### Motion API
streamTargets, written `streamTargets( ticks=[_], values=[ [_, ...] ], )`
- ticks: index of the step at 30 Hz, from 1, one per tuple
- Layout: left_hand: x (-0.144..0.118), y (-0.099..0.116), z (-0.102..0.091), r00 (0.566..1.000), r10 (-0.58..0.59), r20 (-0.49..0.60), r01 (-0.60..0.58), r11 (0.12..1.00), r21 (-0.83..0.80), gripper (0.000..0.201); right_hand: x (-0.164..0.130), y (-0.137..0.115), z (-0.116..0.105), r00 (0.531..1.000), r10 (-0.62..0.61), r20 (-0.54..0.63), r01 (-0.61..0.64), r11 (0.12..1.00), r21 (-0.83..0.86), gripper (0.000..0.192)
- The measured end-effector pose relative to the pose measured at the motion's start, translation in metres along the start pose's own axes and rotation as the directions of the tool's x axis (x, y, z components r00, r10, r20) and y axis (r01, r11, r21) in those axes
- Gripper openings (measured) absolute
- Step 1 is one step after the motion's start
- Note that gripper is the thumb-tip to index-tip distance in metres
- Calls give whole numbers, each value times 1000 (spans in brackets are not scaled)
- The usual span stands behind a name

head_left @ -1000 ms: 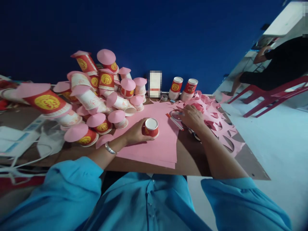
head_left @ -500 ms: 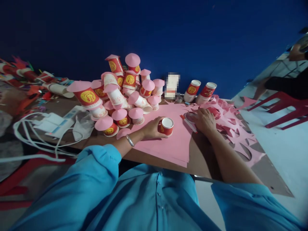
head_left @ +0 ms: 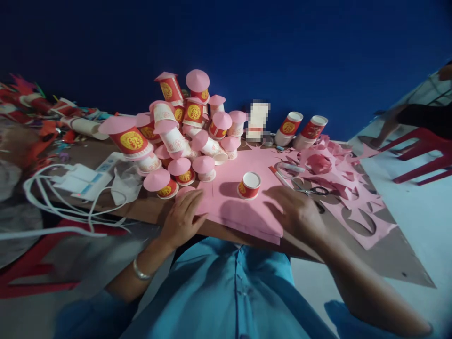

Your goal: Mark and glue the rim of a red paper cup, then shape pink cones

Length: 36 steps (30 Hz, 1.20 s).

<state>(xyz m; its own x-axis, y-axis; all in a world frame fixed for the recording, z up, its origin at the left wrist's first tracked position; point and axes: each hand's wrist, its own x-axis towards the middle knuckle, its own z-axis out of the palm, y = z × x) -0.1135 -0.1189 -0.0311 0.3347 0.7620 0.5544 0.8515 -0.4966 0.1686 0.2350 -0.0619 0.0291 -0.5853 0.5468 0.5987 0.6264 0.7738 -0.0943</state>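
Observation:
A red paper cup with a gold emblem stands upside down on a stack of pink paper sheets. My left hand, a silver bangle at its wrist, lies to the left of the cup. Its fingers are stretched out and its thumb apart, over the sheets' left edge by a pink paper disc. On the cup's other side is my right hand, empty and open, fingers pointing towards the cup without touching it. Just beyond it lie scissors and a red-and-white marker.
Several cups with pink cone tops are piled at the left back. Two cup stacks lean near the blue wall. Pink paper scraps spread at the right. A power strip with white cables sits left; a person sits beyond a red stool.
My left hand has let go of the red cup and moved left and nearer to me. My right hand has come back from the marker and scraps, uncovering the scissors.

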Motion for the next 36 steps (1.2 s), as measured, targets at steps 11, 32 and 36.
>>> streamTargets(
  ticks=[11, 32, 36],
  values=[
    [-31, -26, 3, 988, -157, -12, 157, 986, 52, 58, 57, -93, 69, 837, -101, 539, 17, 987, 159, 17],
    [-92, 20, -26, -10, -670, 742, 642, -573, -509, 73, 54, -140, 135, 899, -241, 364, 90, 918, 386, 38],
    [-90, 23, -31, 49, -713, 700, 613, -531, -584, 61, 46, -141, 122, 933, -240, 270, 108, 897, 428, 37]
  ],
)
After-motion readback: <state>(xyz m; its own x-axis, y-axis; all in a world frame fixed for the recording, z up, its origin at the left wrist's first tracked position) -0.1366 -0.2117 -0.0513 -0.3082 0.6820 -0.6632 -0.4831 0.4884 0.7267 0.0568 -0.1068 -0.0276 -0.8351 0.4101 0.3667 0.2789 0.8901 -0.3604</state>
